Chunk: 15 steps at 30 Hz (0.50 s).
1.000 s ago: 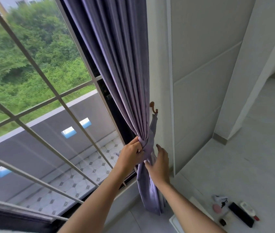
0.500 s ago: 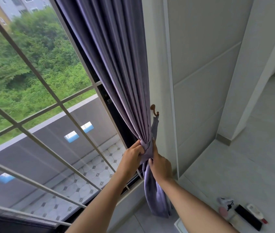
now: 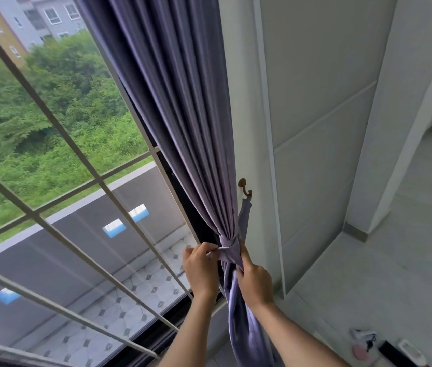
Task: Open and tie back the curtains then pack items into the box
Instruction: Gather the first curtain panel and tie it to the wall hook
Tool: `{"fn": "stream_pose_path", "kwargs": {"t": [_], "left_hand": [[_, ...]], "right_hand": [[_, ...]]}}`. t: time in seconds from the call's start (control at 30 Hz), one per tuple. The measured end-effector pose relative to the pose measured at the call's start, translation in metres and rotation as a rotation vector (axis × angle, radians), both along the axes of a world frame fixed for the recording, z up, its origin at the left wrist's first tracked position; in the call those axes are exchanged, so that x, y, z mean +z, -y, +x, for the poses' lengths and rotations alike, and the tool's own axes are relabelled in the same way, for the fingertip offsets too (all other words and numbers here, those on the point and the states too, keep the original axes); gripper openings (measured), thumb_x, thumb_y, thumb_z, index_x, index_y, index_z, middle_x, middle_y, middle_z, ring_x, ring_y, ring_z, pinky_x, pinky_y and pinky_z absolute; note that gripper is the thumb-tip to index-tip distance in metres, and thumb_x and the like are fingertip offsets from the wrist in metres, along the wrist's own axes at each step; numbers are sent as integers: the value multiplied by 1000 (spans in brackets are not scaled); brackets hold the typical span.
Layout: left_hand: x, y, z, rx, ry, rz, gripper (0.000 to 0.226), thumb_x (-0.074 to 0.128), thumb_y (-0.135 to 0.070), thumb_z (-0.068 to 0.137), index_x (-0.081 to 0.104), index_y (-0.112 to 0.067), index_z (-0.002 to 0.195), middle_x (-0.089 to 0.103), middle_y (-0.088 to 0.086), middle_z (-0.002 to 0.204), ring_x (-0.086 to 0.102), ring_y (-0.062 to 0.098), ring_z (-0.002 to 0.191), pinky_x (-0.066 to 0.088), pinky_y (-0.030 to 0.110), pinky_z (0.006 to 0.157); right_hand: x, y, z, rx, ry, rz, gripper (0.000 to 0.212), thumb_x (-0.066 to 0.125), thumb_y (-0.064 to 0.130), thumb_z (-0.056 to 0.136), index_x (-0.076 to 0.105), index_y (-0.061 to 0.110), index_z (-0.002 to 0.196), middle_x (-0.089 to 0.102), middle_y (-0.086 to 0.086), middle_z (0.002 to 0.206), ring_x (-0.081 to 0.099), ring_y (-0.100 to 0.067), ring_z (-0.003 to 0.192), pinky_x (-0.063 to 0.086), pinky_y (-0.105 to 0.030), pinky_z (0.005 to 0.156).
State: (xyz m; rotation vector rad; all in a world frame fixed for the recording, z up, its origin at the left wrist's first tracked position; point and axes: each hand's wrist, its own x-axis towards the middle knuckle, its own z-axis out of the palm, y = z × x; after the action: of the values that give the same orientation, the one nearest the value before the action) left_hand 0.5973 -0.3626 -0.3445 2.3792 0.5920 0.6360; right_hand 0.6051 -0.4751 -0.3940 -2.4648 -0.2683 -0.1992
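A purple curtain [image 3: 183, 115] hangs gathered against the white wall at the window's right side. A matching tieback band [image 3: 229, 249] wraps the bunched fabric and runs up to a small brown wall hook [image 3: 244, 188]. My left hand [image 3: 200, 268] pinches the band's loose end and holds it out to the left of the knot. My right hand [image 3: 253, 282] grips the gathered curtain just under the band.
The window [image 3: 64, 181] with white grille bars fills the left. A white panelled wall [image 3: 315, 154] and pale floor lie to the right. Small items [image 3: 384, 348] lie on the floor at the bottom right: a pink object, a black bar, a white bottle.
My left hand has drawn the band's end out to the left. My right hand has slid down and closed around the curtain below the band. The view has tilted up slightly.
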Motion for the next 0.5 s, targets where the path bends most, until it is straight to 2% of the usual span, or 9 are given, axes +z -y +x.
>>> {"fn": "stream_pose_path", "kwargs": {"t": [0.03, 0.07, 0.17, 0.27, 0.37, 0.43, 0.5], "left_hand": [[0, 7, 3, 39, 16, -50, 9, 69, -13, 79, 67, -20, 81, 59, -16, 79, 45, 11, 86, 34, 19, 63], [-1, 14, 6, 84, 39, -128, 10, 70, -13, 79, 62, -18, 82, 57, -12, 81, 46, 12, 82, 36, 18, 63], [-1, 32, 10, 192, 68, -375, 19, 69, -11, 81, 50, -9, 77, 51, 0, 72, 46, 15, 65, 37, 19, 55], [-4, 45, 8, 230, 79, -488, 18, 64, -11, 84, 52, -6, 71, 52, -1, 63, 44, 10, 58, 36, 20, 54], [-6, 50, 7, 278, 138, -624, 14, 63, -9, 84, 55, -11, 72, 58, -3, 66, 53, 13, 63, 42, 23, 59], [-2, 51, 6, 206, 194, -702, 12, 61, -8, 85, 61, -19, 80, 66, -9, 75, 63, 8, 73, 50, 22, 67], [2, 54, 3, 86, 223, -763, 22, 59, -4, 86, 64, -24, 91, 71, -11, 86, 66, 1, 84, 53, 22, 74]], "right_hand": [[-4, 2, 0, 21, -28, -10, 82, 58, 26, 92, -3, 31, 146, 64, -6, 63, 63, -20, 58, 37, -25, 52], [-5, 4, 0, 24, -65, 19, 78, 51, 26, 96, -9, 32, 144, 67, -8, 71, 64, -23, 66, 39, -27, 56], [1, 8, 0, -22, -116, 60, 73, 47, 26, 96, -2, 34, 150, 69, -11, 79, 65, -27, 74, 41, -31, 61], [4, 8, -1, -33, -139, 77, 74, 47, 24, 94, 0, 38, 150, 69, -12, 78, 66, -29, 74, 36, -30, 60], [6, 8, -3, -26, -147, 60, 72, 45, 28, 96, -1, 38, 150, 70, -11, 82, 67, -27, 77, 38, -29, 62], [8, 9, -4, -23, -134, 34, 69, 42, 31, 98, -2, 34, 151, 71, -9, 87, 68, -25, 81, 44, -30, 66], [9, 12, -4, -16, -125, 56, 68, 41, 32, 99, -3, 29, 151, 71, -7, 90, 67, -22, 82, 46, -27, 69]]}}
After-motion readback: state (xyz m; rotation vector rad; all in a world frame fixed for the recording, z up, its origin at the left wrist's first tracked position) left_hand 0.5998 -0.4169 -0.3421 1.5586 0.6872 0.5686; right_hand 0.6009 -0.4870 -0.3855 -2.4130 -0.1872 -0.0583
